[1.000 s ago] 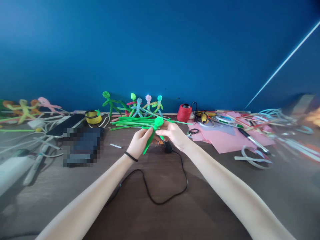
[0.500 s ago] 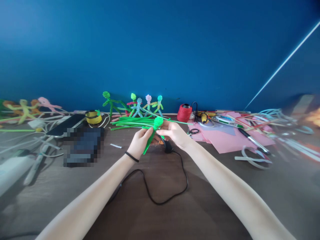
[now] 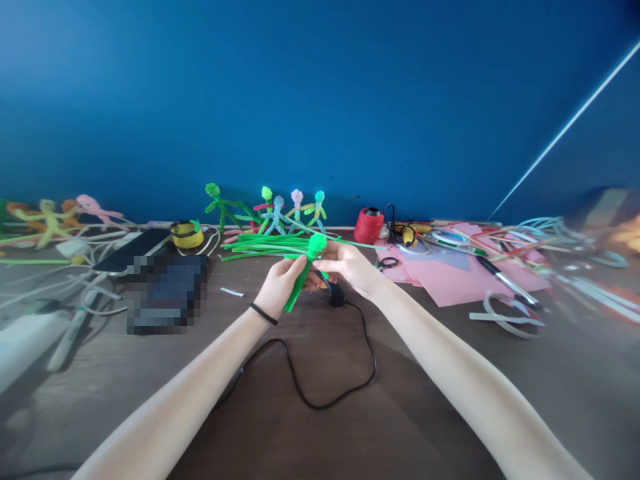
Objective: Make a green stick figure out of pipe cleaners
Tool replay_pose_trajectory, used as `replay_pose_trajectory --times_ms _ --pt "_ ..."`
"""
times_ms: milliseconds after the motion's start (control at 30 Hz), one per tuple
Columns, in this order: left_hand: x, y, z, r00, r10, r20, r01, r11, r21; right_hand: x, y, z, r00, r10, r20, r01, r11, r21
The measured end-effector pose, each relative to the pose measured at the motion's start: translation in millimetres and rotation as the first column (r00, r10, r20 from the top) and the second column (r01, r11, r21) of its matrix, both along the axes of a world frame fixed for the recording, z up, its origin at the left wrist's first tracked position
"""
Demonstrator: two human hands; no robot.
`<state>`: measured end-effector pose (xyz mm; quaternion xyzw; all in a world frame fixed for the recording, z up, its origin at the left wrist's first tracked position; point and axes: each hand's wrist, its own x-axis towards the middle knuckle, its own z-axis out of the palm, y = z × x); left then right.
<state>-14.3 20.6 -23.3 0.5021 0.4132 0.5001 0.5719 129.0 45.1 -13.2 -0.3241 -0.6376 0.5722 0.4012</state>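
Strands (image 3: 296,291) below our grip shift slightly; with left hand (image 3: 277,285) and right hand (image 3: 356,272) we pinch the green figure (image 3: 313,254), coiled head (image 3: 317,243) above.

wall (image 3: 320,93) — deep blue; slanting white line (image 3: 575,120) at right; tabletop (image 3: 310,443) — dark brown; light paler upper left

The left hand (image 3: 279,281) and right hand (image 3: 353,269) hold a green figure (image 3: 316,247), perhaps of fuzzy wire; green stems (image 3: 265,244) lie farther.

Fuzzy figures (image 3: 278,217), pink paper (image 3: 450,283) and a red spool (image 3: 368,229) show a craft workspace.
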Motion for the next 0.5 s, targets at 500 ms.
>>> replay_pose_trajectory --times_ms 500 --pt "-1.1 2.1 -0.6 0.998 -0.031 -0.063 0.033 0.999 0.028 -0.7 0.3 -0.3 0.999 -0.033 0.013 0.033 0.999 -0.014"
